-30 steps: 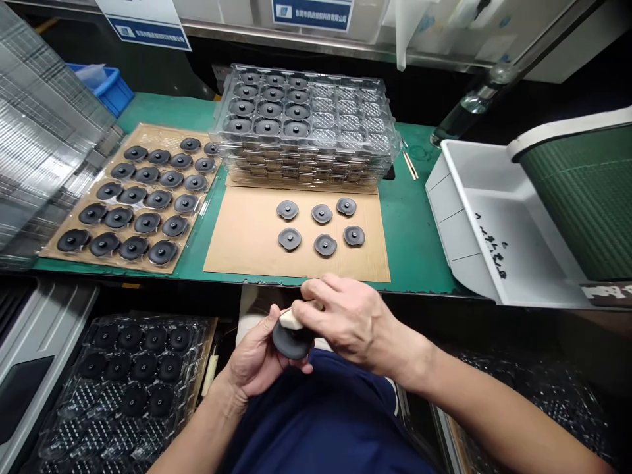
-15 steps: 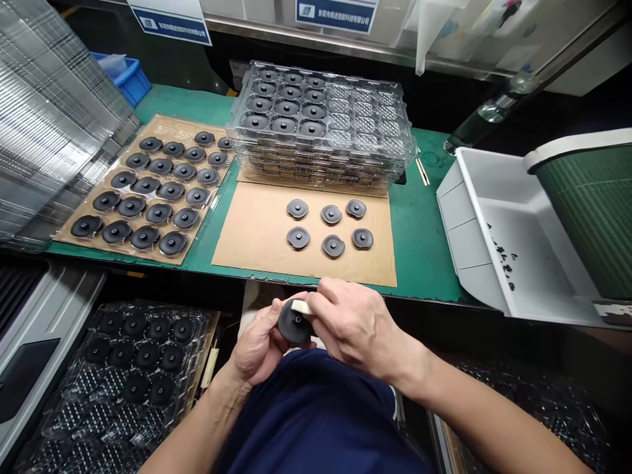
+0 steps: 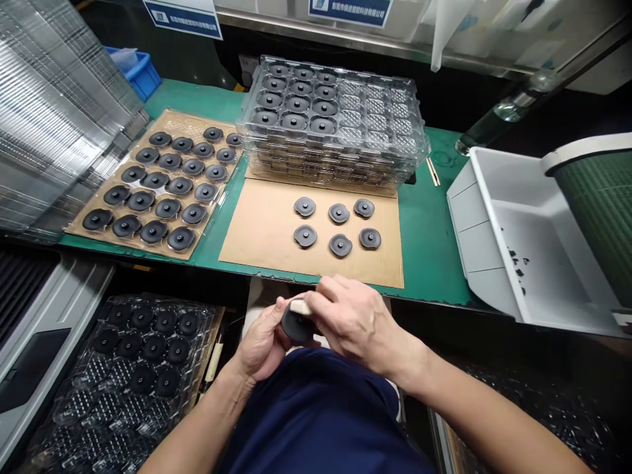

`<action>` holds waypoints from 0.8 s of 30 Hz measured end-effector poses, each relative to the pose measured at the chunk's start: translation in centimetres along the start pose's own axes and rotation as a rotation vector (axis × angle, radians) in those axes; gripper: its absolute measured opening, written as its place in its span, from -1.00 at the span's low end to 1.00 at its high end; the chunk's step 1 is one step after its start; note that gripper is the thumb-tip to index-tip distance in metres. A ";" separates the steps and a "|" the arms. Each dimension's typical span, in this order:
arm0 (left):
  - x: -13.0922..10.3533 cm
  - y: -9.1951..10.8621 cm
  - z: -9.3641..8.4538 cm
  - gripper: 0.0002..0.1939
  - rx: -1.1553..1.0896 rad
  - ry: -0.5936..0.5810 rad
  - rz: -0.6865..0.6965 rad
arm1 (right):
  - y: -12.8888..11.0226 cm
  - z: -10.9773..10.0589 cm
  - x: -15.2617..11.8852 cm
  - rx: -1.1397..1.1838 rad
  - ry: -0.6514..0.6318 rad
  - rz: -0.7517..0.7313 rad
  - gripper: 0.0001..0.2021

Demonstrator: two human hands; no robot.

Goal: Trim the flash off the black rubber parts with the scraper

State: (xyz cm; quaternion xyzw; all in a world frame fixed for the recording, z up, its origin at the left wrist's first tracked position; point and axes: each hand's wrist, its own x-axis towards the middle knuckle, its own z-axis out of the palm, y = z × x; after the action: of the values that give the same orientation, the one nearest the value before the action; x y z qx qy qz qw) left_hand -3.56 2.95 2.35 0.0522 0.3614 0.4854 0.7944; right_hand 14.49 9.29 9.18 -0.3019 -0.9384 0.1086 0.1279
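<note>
In the head view, a round, matte black disc (image 3: 292,329) sat in the left hand (image 3: 259,342) near the table's front edge, partly covered by a pale piece (image 3: 299,306) that the right hand (image 3: 353,322) gripped. Six similar discs (image 3: 340,246) lay on the cardboard (image 3: 266,237), twenty-two in the tray (image 3: 185,125) beside it, twelve atop the tray stack (image 3: 336,161).

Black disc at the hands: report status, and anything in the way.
Left hand holding black disc. Right hand gripping pale piece at disc's upper side. Six similar discs on cardboard beyond. No obstruction visible at the hands.
</note>
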 end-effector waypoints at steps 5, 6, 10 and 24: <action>-0.1 0.2 -0.1 -0.62 -0.173 -0.089 -0.032 | 0.0 -0.5 1.3 -0.030 0.080 -0.147 -0.88; -0.1 0.5 -0.1 -0.59 -0.177 -0.079 0.048 | -0.3 -0.4 1.4 -0.011 0.116 -0.067 -0.85; -0.7 1.5 0.2 -0.43 -0.053 -0.048 0.306 | -2.1 -0.6 1.5 0.144 0.212 0.155 -0.75; -2.7 2.1 0.5 -0.48 0.024 -0.008 0.444 | -3.4 -0.2 0.7 0.321 0.186 0.122 -0.76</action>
State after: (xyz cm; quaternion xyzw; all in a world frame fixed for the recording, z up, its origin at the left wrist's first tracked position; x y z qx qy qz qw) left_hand -5.47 2.04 5.03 0.1422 0.3435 0.6439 0.6687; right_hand 12.20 7.06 10.49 -0.3427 -0.8731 0.2363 0.2537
